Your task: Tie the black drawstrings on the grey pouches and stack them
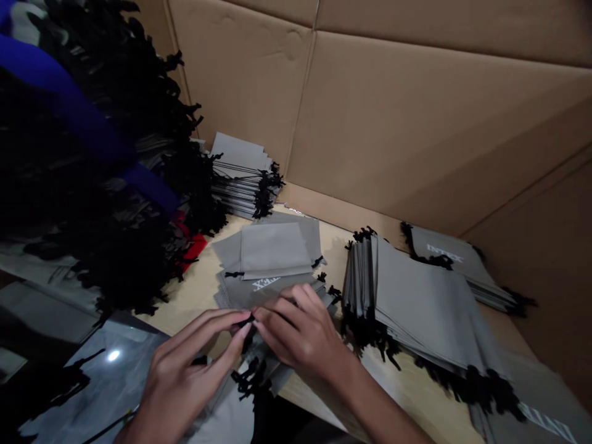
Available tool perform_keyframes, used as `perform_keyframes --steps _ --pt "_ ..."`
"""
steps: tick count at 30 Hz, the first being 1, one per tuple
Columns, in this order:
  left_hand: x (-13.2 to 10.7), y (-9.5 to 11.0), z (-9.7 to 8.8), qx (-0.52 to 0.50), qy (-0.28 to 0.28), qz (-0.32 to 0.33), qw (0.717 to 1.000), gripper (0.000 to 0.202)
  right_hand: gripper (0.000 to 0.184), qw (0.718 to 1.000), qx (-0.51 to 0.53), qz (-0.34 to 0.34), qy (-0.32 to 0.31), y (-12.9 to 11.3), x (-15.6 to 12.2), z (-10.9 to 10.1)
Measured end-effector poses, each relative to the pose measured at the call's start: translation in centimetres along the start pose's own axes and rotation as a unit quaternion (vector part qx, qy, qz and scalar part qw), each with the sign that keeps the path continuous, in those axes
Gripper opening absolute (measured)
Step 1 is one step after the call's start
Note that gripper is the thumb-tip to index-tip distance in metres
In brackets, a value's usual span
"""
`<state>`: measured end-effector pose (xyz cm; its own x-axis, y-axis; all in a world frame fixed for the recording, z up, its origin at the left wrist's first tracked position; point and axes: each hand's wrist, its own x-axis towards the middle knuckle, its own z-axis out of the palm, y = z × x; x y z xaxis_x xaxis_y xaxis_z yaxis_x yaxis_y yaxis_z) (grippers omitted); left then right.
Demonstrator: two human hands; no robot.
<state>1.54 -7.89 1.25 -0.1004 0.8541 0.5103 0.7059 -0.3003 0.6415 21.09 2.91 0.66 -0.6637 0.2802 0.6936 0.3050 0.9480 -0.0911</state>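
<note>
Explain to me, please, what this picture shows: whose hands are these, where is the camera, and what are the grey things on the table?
There is no machine here: these are a person's two bare hands. The one picture comes from a camera worn on the person's head, looking forward and down. The left hand and the right hand meet at the fingertips and pinch a thin black cord. It seems to belong to the grey cloth pouches in the small pile under them. The light table carries more pouches: a tall stack to the right, a lettered stack behind it, and a back stack. On the left is a dark heap of pouches and cords. Cardboard walls stand around the table.
</note>
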Motion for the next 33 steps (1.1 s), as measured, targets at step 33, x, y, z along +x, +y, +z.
perform_keyframes --steps 33 --pt "1.5 0.3 -0.1 -0.148 -0.060 -0.224 0.961 0.009 0.022 0.997 0.058 -0.047 0.007 -0.5 -0.5 0.7"
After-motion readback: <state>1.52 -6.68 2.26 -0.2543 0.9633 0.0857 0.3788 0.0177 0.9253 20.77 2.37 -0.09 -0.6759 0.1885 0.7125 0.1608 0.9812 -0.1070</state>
